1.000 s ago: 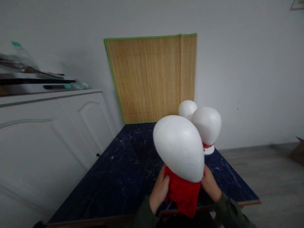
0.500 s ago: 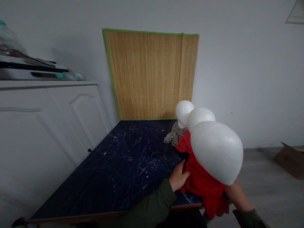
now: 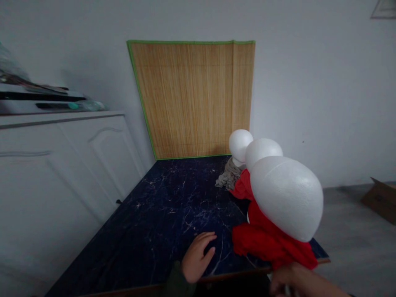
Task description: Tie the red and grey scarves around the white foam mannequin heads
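Observation:
A large white foam mannequin head (image 3: 287, 198) stands near the table's right front corner, with a red cloth (image 3: 269, 243) bunched about its base. Behind it are a second white foam head (image 3: 263, 152) with red cloth below it, and a third foam head (image 3: 240, 144) with a crumpled grey cloth (image 3: 229, 175) at its foot. My left hand (image 3: 198, 256) is open over the dark table, left of the red cloth and apart from it, holding nothing. At the front edge, just below the red cloth, my right hand (image 3: 292, 277) is blurred; its fingers are partly hidden, with a small pale bit beside them.
The dark blue marbled table (image 3: 173, 222) reaches back to a bamboo mat (image 3: 194, 99) on the wall. White cabinets (image 3: 93, 173) border it on the left, with items piled on top. A cardboard box (image 3: 380, 202) lies on the floor at right.
My left hand has let go of the red cloth and moved left. The right hand has come from beside the big head down to the front edge. The cloth's hanging end now lies higher, on the table.

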The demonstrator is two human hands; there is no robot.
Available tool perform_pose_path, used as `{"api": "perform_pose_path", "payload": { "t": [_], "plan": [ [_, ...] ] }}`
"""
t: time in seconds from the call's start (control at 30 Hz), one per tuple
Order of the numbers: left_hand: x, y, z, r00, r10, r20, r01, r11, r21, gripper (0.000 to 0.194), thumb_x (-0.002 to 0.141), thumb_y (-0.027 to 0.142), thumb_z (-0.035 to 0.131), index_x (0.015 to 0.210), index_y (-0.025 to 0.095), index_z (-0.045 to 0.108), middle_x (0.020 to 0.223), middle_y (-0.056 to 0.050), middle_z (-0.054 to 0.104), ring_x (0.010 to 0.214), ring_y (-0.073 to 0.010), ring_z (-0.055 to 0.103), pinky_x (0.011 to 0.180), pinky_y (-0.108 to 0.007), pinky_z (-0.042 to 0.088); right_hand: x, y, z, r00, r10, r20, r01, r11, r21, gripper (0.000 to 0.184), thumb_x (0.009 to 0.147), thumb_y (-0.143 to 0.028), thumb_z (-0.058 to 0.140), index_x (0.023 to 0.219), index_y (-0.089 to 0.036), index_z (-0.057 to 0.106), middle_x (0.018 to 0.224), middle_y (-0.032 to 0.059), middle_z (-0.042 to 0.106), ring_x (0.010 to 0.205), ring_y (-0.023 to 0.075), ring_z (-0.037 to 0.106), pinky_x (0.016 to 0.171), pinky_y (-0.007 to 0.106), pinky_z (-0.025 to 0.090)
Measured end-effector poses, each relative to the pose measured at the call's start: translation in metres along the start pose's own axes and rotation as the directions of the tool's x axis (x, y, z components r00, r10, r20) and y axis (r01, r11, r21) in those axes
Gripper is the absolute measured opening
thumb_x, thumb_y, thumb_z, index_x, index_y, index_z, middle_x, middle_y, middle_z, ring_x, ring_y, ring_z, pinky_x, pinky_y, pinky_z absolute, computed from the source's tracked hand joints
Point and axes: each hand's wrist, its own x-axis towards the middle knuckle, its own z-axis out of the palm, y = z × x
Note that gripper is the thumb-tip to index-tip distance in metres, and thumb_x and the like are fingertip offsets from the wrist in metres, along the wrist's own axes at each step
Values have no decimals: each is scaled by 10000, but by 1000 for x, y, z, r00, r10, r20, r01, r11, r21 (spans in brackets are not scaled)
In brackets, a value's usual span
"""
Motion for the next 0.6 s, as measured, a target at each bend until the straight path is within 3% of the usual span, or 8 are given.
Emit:
{"api": "perform_pose_path", "payload": {
  "t": [0.17, 0.3, 0.6],
  "plan": [
    [4, 9, 3, 996, 88, 30, -91, 992, 86, 324, 793, 218, 473, 1099, 241, 578, 1171, -64, 564, 1114, -227, 464, 1000, -420, 313, 51, -69, 57, 965, -206, 164, 190, 976, 108, 493, 710, -129, 434, 1196, -189, 488, 1171, 110, 544, 1112, 246, 466, 977, 437, 314],
    [4, 18, 0, 989, 139, 50, -143, 985, 99, 411, 782, 134, 450, 1175, 234, 516, 1190, -60, 546, 1111, -198, 462, 999, -375, 326, 74, -89, 92, 903, -329, 276, 294, 942, 163, 560, 708, -67, 390, 1261, -152, 420, 1272, 111, 461, 1192, 233, 379, 1022, 435, 263],
    [4, 20, 0, 985, 148, 83, -160, 972, 170, 442, 775, 105, 456, 1198, 228, 482, 1211, -53, 529, 1119, -178, 452, 1002, -379, 336, 72, -82, 91, 886, -302, 353, 250, 950, 186, 556, 746, -90, 365, 1293, -188, 371, 1333, 47, 399, 1242, 169, 310, 1071, 380, 198]
  ]
}}
